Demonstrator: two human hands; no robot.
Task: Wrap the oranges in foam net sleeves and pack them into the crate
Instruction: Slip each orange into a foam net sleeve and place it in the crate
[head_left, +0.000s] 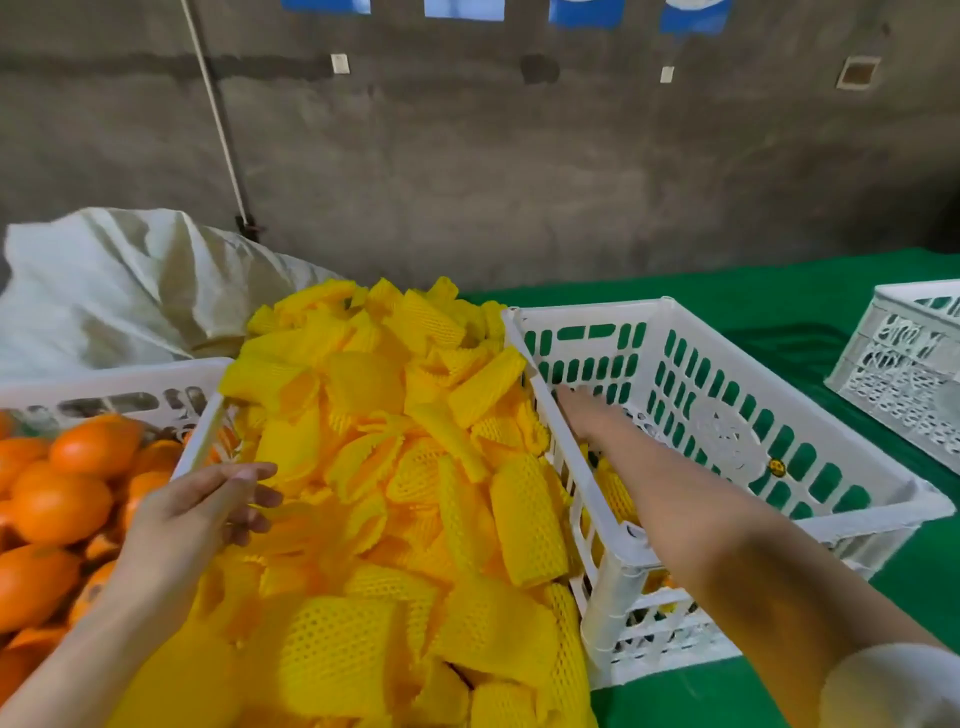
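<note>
Foam net sleeves (395, 467) lie beneath the slack, empty left grip (202, 512); right grip (584, 413) (fingers unreadable) sits at the crate (727, 436)'s far-left corner.

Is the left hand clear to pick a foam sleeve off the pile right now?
Probably yes. The left hand hovers at the edge of the foam sleeves, apparently empty. They lie loose and uncovered, with nothing between them and it.

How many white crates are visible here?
3. Left crate holds oranges; middle crate, right of the nets, has the right hand inside; far crate sits rightmost. Others may be hidden.
</note>
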